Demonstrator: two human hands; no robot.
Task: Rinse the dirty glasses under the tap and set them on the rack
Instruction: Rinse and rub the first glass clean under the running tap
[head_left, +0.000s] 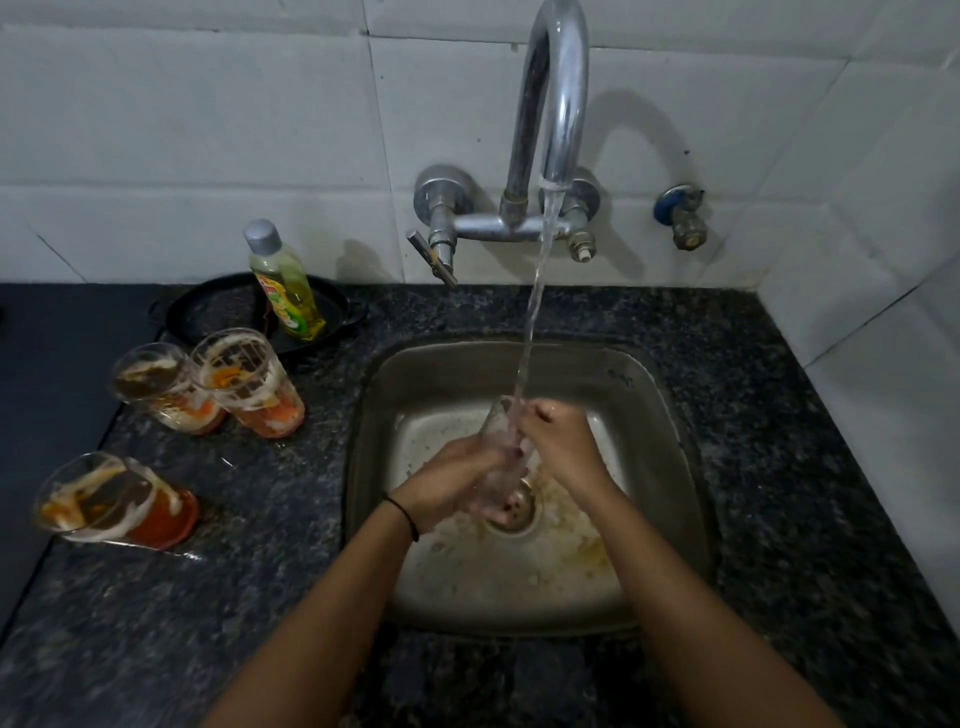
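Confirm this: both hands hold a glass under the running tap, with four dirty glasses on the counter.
Not four: the head view shows three dirty glasses on the counter. The left hand and right hand do hold a glass under the tap.

You have one printed label (280, 299) in view. It wraps the yellow dish-soap bottle (291, 270) that stands in the black tray (213, 312) at the far left of the surface (260, 519). The label has a red band near its top with light lettering on it, above a green and yellow field. The letters are too small and blurred for you to make out a brand or any word. You can read no numbers or signs on it either.
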